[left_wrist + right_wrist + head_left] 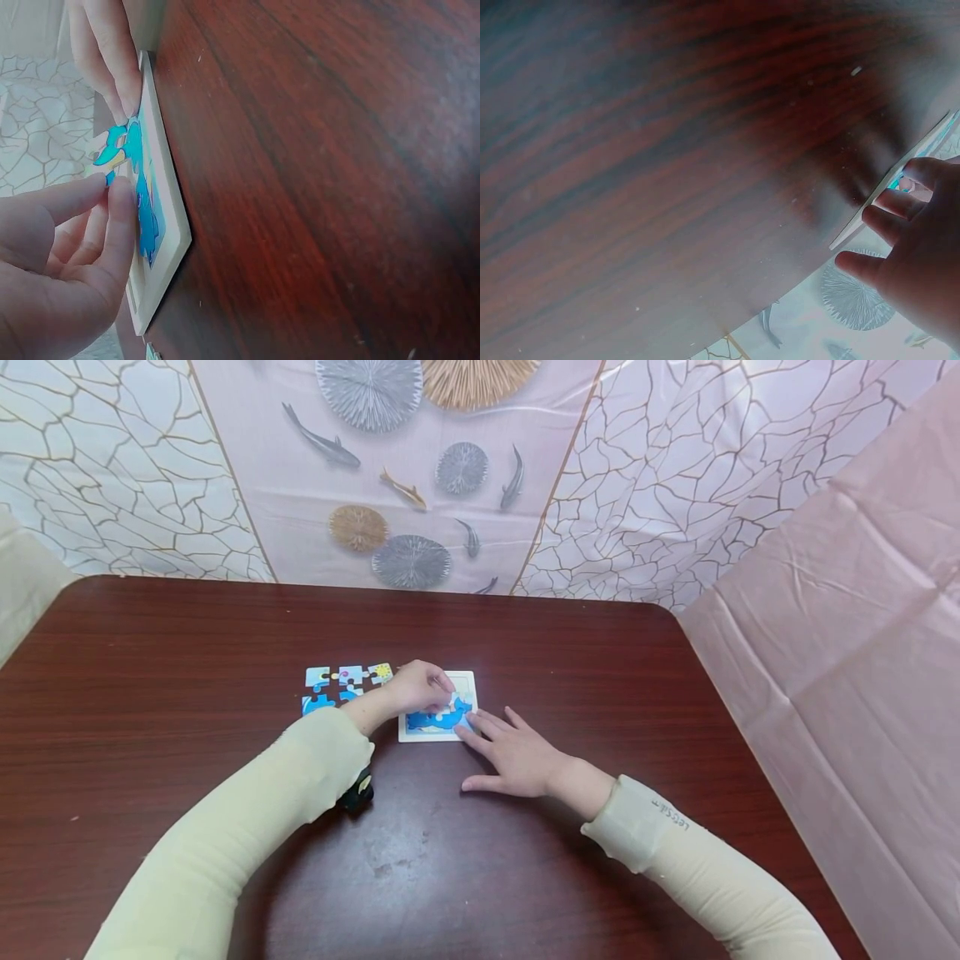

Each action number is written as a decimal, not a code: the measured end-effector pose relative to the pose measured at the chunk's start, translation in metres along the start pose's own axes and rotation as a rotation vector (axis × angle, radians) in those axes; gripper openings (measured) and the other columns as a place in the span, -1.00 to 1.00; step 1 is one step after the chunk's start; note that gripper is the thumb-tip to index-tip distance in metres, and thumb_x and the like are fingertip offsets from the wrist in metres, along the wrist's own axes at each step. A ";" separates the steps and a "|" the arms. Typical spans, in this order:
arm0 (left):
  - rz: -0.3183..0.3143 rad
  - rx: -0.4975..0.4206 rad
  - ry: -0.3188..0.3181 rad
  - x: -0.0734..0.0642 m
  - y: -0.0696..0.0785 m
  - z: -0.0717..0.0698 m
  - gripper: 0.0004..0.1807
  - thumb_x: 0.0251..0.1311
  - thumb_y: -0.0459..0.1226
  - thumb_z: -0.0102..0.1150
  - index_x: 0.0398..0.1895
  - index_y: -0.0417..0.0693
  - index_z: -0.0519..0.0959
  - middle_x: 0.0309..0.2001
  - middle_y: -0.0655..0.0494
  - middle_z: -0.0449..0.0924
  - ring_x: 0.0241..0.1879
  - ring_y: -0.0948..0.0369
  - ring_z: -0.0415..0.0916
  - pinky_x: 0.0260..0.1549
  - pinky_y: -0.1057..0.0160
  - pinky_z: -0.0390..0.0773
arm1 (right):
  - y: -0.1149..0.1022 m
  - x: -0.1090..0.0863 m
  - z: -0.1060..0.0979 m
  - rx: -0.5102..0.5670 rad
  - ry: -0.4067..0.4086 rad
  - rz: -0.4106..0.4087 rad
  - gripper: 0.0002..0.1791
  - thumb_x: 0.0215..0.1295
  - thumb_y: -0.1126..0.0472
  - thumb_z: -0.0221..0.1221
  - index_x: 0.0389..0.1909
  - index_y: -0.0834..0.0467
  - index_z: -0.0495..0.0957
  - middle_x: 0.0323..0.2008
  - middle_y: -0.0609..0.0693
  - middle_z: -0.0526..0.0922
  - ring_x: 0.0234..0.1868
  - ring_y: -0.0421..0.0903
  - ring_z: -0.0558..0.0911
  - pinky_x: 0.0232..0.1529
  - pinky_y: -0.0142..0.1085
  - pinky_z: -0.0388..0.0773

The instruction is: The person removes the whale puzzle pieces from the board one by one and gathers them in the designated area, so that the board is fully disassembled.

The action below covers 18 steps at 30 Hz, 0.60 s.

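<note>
Right now, pinched piece: a small, flat blue jigsaw piece with pale and yellow parts (111, 155) is tilting up over the tray's right half; its long axis is staying unclear behind the fingers.
Left hand: the left hand (420, 687) is pinching that piece between thumb and fingertip, the gap nearly closed.
Right hand: the right hand (517, 760) is spreading its almost straight fingers, gripping nothing, fingertips resting at the tray's right edge, thumb pointing left.
Puzzle tray: a squarish, cream-rimmed flat tray (427, 739) is lying near the table's middle, its sides running roughly with the far table edge.
Tray contents: a long blue printed figure (435, 721) is stretching left to right, its right end rising toward the far side.
Loose pieces: interlocking blue, white and yellow pieces (350, 675) are lying left of the tray, some hiding behind the left forearm.
Table: a dark red-brown wood-grained table (562, 643) is bearing everything.
</note>
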State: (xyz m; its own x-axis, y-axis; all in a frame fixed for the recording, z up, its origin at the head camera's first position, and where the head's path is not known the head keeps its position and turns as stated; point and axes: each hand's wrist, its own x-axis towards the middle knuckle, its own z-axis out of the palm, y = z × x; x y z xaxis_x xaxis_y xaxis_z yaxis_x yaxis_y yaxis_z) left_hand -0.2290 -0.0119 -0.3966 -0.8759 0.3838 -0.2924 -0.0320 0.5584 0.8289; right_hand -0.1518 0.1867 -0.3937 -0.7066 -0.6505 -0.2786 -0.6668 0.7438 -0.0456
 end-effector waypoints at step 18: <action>-0.028 -0.168 0.065 -0.010 -0.007 -0.035 -0.71 0.20 -0.35 0.13 -0.04 -0.35 0.52 -0.16 -0.23 0.64 -0.42 0.27 0.59 -0.16 0.21 0.64 | 0.001 0.001 0.001 0.017 0.000 0.006 -0.10 0.19 -0.43 -0.10 0.43 0.00 0.07 0.45 0.07 0.08 0.47 0.00 0.05 0.40 0.16 -0.05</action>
State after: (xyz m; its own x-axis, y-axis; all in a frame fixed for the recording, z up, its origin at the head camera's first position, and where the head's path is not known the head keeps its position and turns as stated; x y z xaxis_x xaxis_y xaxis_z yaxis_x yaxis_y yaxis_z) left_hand -0.2367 -0.0450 -0.3829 -0.9025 0.3186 -0.2898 -0.1320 0.4358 0.8903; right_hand -0.1525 0.1868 -0.3954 -0.7106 -0.6459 -0.2790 -0.6583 0.7503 -0.0607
